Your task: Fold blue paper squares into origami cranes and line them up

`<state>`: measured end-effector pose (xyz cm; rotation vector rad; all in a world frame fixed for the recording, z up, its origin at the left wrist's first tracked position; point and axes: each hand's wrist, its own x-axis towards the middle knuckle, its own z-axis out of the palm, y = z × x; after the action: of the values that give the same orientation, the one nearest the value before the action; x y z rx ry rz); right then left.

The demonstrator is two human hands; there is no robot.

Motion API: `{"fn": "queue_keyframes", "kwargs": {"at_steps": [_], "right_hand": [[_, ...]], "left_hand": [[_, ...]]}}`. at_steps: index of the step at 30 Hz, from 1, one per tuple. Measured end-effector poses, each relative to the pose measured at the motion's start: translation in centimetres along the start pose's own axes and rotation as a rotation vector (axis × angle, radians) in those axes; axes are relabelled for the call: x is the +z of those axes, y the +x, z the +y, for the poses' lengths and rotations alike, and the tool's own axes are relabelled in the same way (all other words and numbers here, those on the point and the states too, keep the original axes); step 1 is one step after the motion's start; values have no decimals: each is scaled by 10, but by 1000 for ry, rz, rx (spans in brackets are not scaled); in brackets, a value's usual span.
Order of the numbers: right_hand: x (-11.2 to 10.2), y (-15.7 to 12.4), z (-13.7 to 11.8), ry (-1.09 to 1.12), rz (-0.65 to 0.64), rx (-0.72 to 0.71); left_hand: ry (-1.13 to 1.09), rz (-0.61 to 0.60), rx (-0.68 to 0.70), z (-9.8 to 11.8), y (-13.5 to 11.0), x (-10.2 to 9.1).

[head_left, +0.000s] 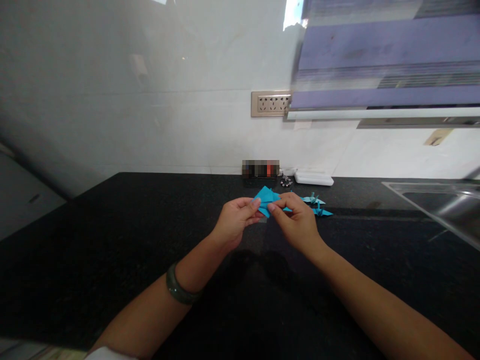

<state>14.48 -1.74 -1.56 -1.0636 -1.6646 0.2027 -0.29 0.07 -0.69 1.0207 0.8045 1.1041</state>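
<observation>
Between my two hands is a partly folded piece of blue origami paper, lifted above the dark countertop. My left hand pinches its left side, thumb on top. On the right side, my right hand grips the paper between thumb and fingers. Just beyond my right hand, folded paper cranes lie on the counter: a pale blue crane and a brighter blue crane. More blue paper behind my right hand is partly hidden by the fingers.
A black countertop runs up to a white wall. Against the wall are a blurred-out dark box, a dark patterned hair-tie-like item and a white case. A metal sink lies right, a socket panel above.
</observation>
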Motion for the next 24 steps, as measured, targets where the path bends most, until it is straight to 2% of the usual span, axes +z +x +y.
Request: {"fn": "queue_keyframes", "kwargs": {"at_steps": [2,4,8,11,12,14,16,17,18,22,24], "right_hand": [[6,-4,-1,59,42,68],[10,-7,-3,112,33,124],[12,-8,-5,168,8,196],[7,-4,-3,274,25,324],[5,-3,-2,330,-12,377],[2,-1,0,421,-179,459],[1,-1,0,455,-332,503],[1,-2,0,466,-361,527],[2,-2,-1,487,-349,554],[8,-5,-3,655,-149,682],[10,-5,-2,707,-94,713]], "left_hand": [[-78,8,16,-1,0,0],[-85,31,33,-2,1,0],[65,98,71,-1,4,-3],[223,68,74,2,6,-7],[271,32,61,3,6,-8],[337,-42,28,6,5,-10],[354,-72,20,7,4,-10],[336,-70,26,7,4,-9],[302,-67,33,7,4,-9],[99,-99,19,0,4,-6],[27,-102,13,-2,4,-4]]}}
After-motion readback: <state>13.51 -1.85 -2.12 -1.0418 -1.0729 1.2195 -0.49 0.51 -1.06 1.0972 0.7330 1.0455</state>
